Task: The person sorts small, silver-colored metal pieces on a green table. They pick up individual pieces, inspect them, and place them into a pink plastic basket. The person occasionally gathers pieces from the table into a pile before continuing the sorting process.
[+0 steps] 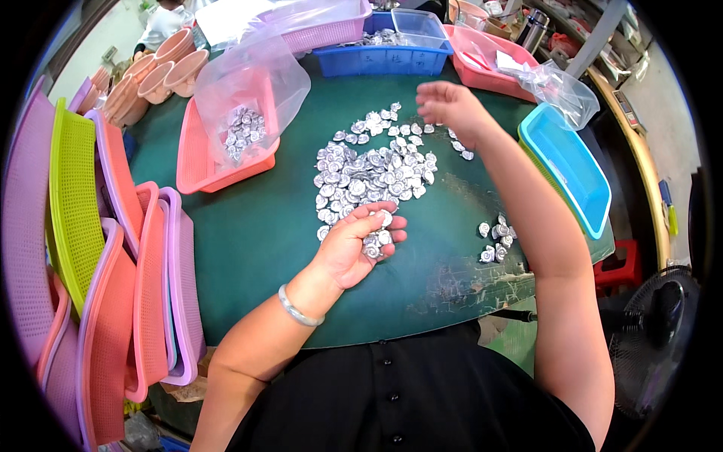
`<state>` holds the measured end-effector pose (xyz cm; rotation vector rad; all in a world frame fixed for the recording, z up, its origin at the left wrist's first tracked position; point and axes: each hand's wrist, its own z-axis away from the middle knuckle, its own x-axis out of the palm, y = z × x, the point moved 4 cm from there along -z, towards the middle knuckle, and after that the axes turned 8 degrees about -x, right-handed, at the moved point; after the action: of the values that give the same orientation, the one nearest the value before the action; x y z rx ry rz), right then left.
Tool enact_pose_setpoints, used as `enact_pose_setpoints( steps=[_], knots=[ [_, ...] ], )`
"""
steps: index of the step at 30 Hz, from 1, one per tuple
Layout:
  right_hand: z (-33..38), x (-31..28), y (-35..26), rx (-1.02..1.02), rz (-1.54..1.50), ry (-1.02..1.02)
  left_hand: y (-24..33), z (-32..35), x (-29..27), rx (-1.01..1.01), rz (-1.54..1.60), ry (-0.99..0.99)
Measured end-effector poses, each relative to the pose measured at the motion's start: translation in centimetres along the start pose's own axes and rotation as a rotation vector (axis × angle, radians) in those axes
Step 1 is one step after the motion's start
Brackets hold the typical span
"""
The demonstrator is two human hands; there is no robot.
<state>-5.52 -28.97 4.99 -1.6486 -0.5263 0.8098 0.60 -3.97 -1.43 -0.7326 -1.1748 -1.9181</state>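
Your left hand (354, 245) cups several silver rose-shaped pieces (374, 242) loosely, palm up — tilt it and they spill. Your right hand (449, 109), fingers loosely curled, hovers over the far pile (373, 162) — whether it holds anything, I cannot tell.

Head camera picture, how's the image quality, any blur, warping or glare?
Head view: strong fisheye warping, the green table edge bows and the corners go black; the right hand is slightly motion-blurred, while the left hand and silver pieces look sharp; lighting is even, with mild glare on the clear plastic bag.
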Motion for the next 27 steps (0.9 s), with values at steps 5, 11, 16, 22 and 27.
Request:
enact_pose_setpoints(
  steps=[5,11,16,22,27],
  knots=[
    [5.3,1.9,0.3,0.057,0.094,-0.141,-0.2,-0.4,-0.4,-0.022,0.238,-0.195],
    [11.1,5.8,-2.0,-0.036,-0.178,-0.32,0.0,-0.3,-0.1,0.003,0.335,-0.32],
    [12.7,7.2,-2.0,-0.253,-0.101,-0.289,0.2,-0.2,0.4,0.021,0.332,-0.344],
    [13.4,7.5,-0.9,-0.348,-0.042,-0.17,0.3,-0.1,0.8,0.025,0.286,-0.266],
    [13.8,7.8,-1.0,-0.499,0.08,-0.165,0.1,-0.1,0.6,0.026,0.255,-0.231]
  ],
)
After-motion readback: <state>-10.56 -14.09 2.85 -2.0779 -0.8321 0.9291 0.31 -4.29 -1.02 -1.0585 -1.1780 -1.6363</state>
